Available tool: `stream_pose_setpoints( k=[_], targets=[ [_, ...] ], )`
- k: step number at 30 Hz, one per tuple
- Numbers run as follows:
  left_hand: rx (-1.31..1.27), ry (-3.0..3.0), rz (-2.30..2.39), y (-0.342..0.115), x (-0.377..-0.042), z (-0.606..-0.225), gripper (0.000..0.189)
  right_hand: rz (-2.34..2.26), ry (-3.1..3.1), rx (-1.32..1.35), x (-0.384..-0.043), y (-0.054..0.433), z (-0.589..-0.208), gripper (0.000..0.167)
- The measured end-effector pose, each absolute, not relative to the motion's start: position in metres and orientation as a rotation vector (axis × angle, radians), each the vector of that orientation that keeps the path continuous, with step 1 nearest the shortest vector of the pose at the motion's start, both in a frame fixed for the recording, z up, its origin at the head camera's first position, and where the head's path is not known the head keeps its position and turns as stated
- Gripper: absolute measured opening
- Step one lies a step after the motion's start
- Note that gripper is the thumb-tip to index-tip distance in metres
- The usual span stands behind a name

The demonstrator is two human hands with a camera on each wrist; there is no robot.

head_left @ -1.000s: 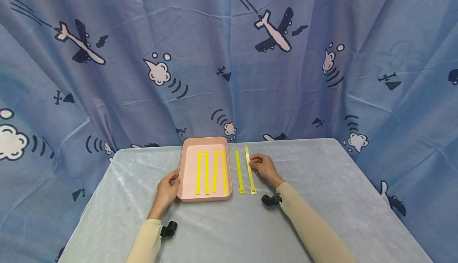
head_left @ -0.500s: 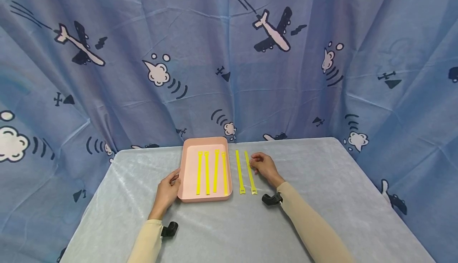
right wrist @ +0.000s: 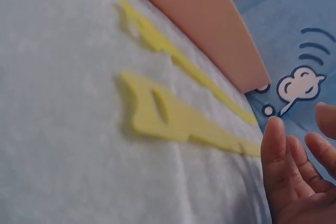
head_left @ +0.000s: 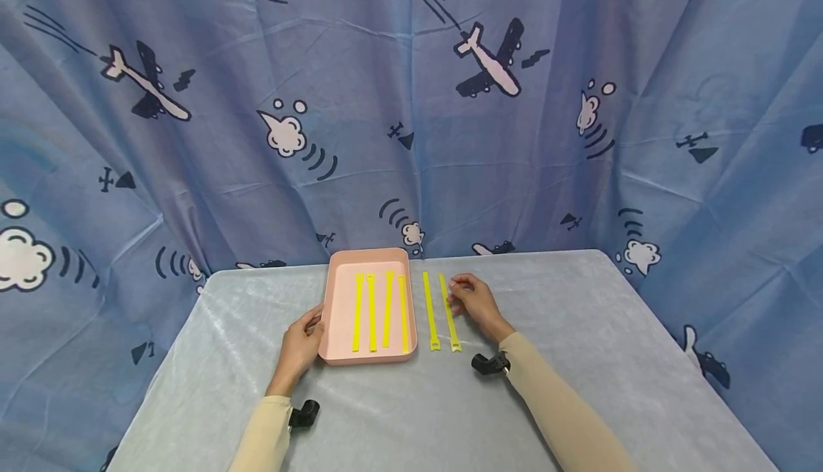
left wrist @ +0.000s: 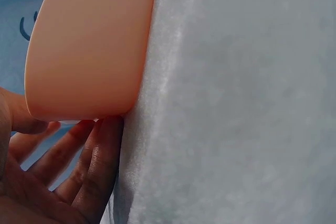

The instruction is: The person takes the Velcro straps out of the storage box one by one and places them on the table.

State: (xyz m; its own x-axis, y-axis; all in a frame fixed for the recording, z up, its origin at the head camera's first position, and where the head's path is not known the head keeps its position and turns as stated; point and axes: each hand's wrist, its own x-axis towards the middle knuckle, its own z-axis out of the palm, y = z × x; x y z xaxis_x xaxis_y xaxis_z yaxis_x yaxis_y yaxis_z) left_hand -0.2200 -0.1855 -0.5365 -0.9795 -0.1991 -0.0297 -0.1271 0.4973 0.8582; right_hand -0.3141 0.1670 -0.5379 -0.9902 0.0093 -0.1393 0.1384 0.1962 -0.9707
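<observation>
My left hand (head_left: 300, 345) is at the left side of a shallow pink tray (head_left: 368, 359); in the left wrist view its fingers (left wrist: 100, 166) touch the outer wall, thumb near the rim. Several yellow cable tie straps lie lengthwise in the tray. Two more straps with slotted heads lie on the cloth to its right, an inner strap (head_left: 430, 311) and an outer strap (head_left: 451, 318). Beside the outer strap's far half is my right hand (head_left: 476, 300), fingers loosely bent. In the right wrist view nothing shows between thumb and fingers, and the outer strap (right wrist: 181, 124) runs behind the fingertips.
A pale grey cloth covers the table (head_left: 398, 422). Behind its far edge hangs a blue curtain (head_left: 360, 101) printed with airplanes and clouds. Each wrist wears a small black camera, such as the right wrist camera (head_left: 490, 364).
One second ago the outer strap's far end reached higher beside my right fingers; it now lies flat on the cloth. My right hand shifts only slightly, and the left hand stays at the tray.
</observation>
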Motion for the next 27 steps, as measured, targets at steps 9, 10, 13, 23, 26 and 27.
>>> stream_pose_setpoints(
  k=[9,10,13,23,26,27],
  targets=[
    [0.313,-2.654,-1.53,-0.185,-0.218,-0.537,0.043,-1.924,2.345,0.128,-0.301,0.158,-0.523,0.03],
    [0.314,-2.654,-1.531,-0.185,-0.218,-0.537,0.044,-1.922,2.349,0.124,-0.3,0.157,-0.521,0.03],
    [0.31,-2.651,-1.534,-0.185,-0.218,-0.536,0.044,-1.935,2.347,0.096,-0.296,0.155,-0.516,0.03],
    [0.301,-2.646,-1.538,-0.185,-0.219,-0.537,0.043,-1.947,2.325,-0.013,-0.286,0.144,-0.5,0.035],
    [0.301,-2.643,-1.538,-0.185,-0.22,-0.537,0.043,-1.924,2.341,-0.017,-0.284,0.14,-0.495,0.033],
    [0.298,-2.641,-1.536,-0.185,-0.22,-0.536,0.043,-1.914,2.348,-0.018,-0.283,0.138,-0.493,0.033]
  ],
)
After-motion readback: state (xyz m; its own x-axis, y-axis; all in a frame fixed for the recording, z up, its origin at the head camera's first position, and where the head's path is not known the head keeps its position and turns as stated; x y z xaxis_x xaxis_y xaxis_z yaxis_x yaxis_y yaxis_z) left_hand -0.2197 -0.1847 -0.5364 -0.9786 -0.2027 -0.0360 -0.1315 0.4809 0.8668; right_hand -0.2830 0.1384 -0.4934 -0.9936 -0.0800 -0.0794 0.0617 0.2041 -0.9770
